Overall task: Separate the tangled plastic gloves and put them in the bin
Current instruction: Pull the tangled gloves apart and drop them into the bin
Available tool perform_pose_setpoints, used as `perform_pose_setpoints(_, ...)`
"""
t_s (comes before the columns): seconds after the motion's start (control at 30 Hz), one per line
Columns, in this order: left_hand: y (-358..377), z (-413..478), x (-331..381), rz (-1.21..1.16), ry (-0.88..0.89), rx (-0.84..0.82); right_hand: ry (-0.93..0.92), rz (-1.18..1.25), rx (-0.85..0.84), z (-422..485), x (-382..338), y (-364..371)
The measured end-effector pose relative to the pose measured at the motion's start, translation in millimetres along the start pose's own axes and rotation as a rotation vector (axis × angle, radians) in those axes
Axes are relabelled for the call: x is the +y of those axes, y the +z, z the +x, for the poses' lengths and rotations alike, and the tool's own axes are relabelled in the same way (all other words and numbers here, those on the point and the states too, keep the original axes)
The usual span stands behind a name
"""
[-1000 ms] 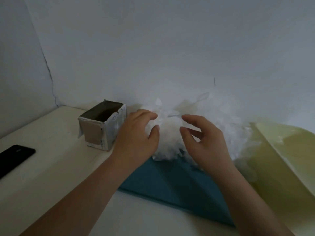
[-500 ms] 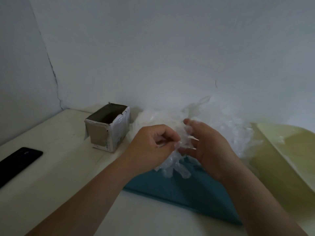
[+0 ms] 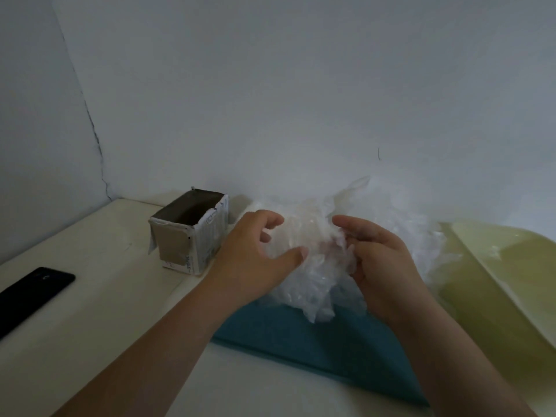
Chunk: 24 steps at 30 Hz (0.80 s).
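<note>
Between the two hands, low against the wall, the tangled plastic gloves (image 3: 316, 281) sit in one pale heap on a teal mat (image 3: 301, 350) spread over the counter (image 3: 90, 311). The left hand (image 3: 255, 260) cups the heap's left flank, fingers curled over the top and thumb pressed into the front of the film. The right hand (image 3: 382, 260) meets it from the other side, fingers bent and pinching a crumpled fold near the middle. Whether either hand has one single glove, or several layers at once, cannot be told through the cloudy plastic.

What matters for the next move is that the bin (image 3: 174, 245), an open-topped cardboard box, stands just to the left of the heap, right beside the left wrist and well apart from the right hand. The heap's loose tail trails down toward the person. So a freed glove would most likely travel leftward, and the left hand looks the natural carrier while the right holds the rest back. A phone (image 3: 33, 290) lies far left; a yellow tray (image 3: 511, 266) lies to the right.
</note>
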<state>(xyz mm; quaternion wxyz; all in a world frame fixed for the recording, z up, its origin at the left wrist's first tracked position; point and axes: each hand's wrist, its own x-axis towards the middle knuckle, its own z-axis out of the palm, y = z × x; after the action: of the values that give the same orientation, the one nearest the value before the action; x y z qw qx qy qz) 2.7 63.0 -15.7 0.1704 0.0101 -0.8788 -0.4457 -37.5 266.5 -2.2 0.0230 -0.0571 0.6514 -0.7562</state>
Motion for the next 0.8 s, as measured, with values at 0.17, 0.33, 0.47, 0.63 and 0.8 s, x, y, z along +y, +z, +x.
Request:
perform_pose_setpoints(0.17, 5.3, -2.2, -3.1, 0.157, -0.028, -0.146, -0.136, -0.111, 0.109, -2.5, -5.1, 3.5)
perform_pose_setpoints(0.33, 7.9, -2.7, -7.4, 0.160, -0.008, -0.097, -0.597, -0.446, 0.163, -21.3, -23.3, 8.6)
perform_pose_setpoints(0.47, 5.6, 0.1, -3.9, 0.048, 0.002, -0.002, -0.616, -0.590, -0.059, -36.6, -38.3, 16.6)
perform_pose_setpoints(0.63, -6.6, 0.8, 7.0, -0.270, -0.096, 0.038, -0.268, -0.985, -0.399, -24.5, -14.6, 14.2)
perform_pose_setpoints(0.8, -21.8, 0.3, 19.4, -0.596, -0.084, 0.066, -0.262, -1.088, -0.368, -10.6, 4.3, 6.1)
